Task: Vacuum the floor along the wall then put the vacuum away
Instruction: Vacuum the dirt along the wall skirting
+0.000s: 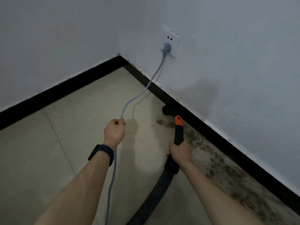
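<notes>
left grip, a bare hand, clenched round the pale grey power cord, holding it lifted off the beige tiled floor. cord runs up to a grey plug seated in the white wall socket. right grip wrapped round the black vacuum wand with orange collar, just above the black ribbed hose. black floor nozzle sits on the tiles against the black skirting board of the right wall. vacuum body not in view.

risks, as judged: cord has little slack between hand and plug, so a pull toward the body could tug the plug out and cut power. if let go, the cord could fall across the nozzle path. brown dirt patch lies mostly behind the nozzle, nearer the person, so pushing on toward the corner alone would leave it.

room: short run ahead to the room corner, closed by skirting on two sides. open tile to the left and back along the wall. hose trails low beside the person and could snag on a backward stroke.
</notes>
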Available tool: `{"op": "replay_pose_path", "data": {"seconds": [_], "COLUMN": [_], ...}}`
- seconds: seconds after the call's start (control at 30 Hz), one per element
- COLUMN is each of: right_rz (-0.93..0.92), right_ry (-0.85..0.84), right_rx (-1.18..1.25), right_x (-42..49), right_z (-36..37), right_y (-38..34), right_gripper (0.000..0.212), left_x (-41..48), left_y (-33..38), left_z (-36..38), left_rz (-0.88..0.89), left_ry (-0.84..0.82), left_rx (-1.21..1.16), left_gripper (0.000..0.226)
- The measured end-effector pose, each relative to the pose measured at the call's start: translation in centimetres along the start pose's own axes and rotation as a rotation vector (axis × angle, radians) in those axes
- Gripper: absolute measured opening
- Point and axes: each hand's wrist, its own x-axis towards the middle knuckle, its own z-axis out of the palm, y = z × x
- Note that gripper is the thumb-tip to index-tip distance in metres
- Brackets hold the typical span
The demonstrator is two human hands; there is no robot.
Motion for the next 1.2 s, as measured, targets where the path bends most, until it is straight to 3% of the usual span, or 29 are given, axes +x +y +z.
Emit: {"op": "replay_pose_path", "data": {"seconds": [0.27,0.47,0.9,1.2], "right_rz": [0.002,-0.014,0.022,0.019], "right_ry": [-0.091,-0.12,-0.176,-0.275], "right_rx": [-0.06,-0.086,-0.079,-0.267], "right_x": [-1.0,-1.8,-4.4,-7.1], "right_z": [-0.7,-0.1,-2.1,-4.0], "right_y": [-1.3,0.0,2.5,3.1], "right_gripper": [0.019,0.034,0.022,0.021], "left_x": [-0.7,-1.6,-0.9,-1.1], "left_y": [-1.4,-3.0,-6.3,-6.8], "left_z": [-1.5,-1.7,-1.8,0.6], "left_rz": [0.019,0.033,0.057,0.027], "left_ry": [-0.003,-0.012,-0.007,-0.049], "left_rx": [0.128,0.222,0.34,0.405], "left_gripper": [0.034,0.036,0.041,0.041]}}
